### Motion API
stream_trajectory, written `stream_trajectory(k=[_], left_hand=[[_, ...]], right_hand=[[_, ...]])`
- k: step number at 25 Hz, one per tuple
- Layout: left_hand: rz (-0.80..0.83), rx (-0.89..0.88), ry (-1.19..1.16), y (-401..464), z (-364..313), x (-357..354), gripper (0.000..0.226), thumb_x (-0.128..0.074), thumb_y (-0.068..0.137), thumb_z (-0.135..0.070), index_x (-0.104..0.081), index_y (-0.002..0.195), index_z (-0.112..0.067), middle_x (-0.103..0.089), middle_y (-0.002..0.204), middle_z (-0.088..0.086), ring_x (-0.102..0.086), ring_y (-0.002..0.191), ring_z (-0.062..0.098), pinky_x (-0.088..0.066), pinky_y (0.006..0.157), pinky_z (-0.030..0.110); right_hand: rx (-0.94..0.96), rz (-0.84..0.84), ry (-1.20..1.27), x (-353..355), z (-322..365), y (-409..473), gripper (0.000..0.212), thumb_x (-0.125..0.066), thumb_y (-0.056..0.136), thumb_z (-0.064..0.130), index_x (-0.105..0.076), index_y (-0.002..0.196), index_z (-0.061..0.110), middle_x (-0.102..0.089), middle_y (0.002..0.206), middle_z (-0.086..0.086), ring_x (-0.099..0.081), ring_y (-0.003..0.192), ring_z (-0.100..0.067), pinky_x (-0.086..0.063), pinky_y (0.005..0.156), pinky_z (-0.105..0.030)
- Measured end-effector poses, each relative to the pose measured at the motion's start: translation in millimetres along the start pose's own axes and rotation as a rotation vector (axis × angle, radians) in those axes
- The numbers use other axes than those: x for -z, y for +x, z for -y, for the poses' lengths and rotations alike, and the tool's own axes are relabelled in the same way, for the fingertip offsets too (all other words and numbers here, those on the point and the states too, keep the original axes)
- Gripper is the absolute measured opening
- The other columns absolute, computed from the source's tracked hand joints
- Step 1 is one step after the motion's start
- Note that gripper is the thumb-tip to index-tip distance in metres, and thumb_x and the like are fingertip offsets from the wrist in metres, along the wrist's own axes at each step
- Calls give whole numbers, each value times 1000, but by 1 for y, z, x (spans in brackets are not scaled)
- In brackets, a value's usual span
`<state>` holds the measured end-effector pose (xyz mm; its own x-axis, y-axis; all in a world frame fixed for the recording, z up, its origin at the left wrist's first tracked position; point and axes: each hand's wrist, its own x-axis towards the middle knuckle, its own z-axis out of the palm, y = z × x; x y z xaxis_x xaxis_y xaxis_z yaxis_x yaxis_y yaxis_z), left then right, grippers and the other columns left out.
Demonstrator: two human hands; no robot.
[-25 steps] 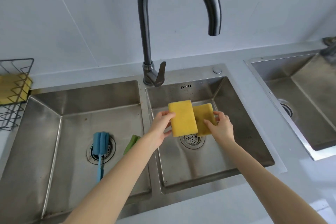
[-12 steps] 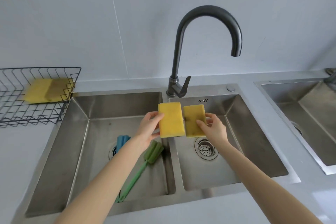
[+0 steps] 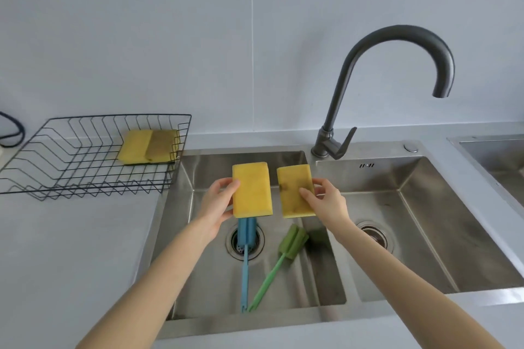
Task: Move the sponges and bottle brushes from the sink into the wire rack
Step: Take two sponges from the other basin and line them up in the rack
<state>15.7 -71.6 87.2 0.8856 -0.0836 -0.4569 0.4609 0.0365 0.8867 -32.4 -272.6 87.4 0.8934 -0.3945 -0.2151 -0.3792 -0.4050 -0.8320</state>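
Note:
My left hand [image 3: 217, 202] grips a clean yellow sponge [image 3: 251, 190] by its left edge, held above the left sink basin [image 3: 198, 278]. A stained yellow sponge [image 3: 295, 191] is pinched in my right hand [image 3: 326, 201], just right of the first; the two sponges are apart. Below them in the left basin lie a blue bottle brush [image 3: 245, 252] over the drain and a green bottle brush [image 3: 279, 256], handles pointing toward me. The black wire rack [image 3: 71, 161] stands on the counter at the left with two yellow sponges [image 3: 149, 146] in its back right corner.
A dark gooseneck faucet [image 3: 351, 110] rises behind the divider between the basins. The right basin [image 3: 419, 224] holds only its drain. Another sink [image 3: 493, 156] shows at the far right edge. Grey counter [image 3: 71, 249] runs left of the sink; a dark cable [image 3: 12, 133] lies at far left.
Both hands carried their sponges leftward, from over the right basin to over the left one. The sponges have separated. The view swung left, bringing the whole rack into sight.

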Motion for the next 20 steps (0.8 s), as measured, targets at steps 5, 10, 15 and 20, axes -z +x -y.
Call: stream_trajectory(k=[5, 10, 15, 20], left_hand=[[-45, -29, -19, -2, -17, 68, 21, -49, 92, -24, -46, 112, -18, -51, 119, 7, -51, 112, 27, -46, 91, 45], [-84, -72, -13, -4, -33, 133, 23, -49, 93, -26, -48, 114, -18, -53, 120, 8, -53, 107, 26, -50, 78, 39], [-142, -137, -9, -7, -45, 192, 23, -49, 93, -25, -49, 113, -14, -54, 115, 8, -54, 102, 25, -51, 70, 33], [-217, -162, -32, 0, -60, 244, 33, -50, 92, -25, -49, 121, -10, -53, 120, 12, -53, 104, 26, -47, 82, 39]], right_hand=[[48, 17, -8, -45, 37, -13, 48, -58, 89, 30, -46, 131, 11, -52, 101, 0, -50, 92, -15, -42, 77, -27], [90, 35, 26, -93, 75, -25, 47, -58, 89, 30, -47, 130, 11, -58, 110, -5, -51, 93, -15, -41, 78, -27], [103, 84, 54, -139, 111, -30, 47, -57, 90, 33, -47, 131, 12, -58, 116, -7, -50, 95, -16, -41, 79, -26], [111, 123, 71, -180, 146, -25, 47, -57, 89, 34, -48, 130, 12, -57, 123, -9, -51, 97, -16, -47, 75, -26]])
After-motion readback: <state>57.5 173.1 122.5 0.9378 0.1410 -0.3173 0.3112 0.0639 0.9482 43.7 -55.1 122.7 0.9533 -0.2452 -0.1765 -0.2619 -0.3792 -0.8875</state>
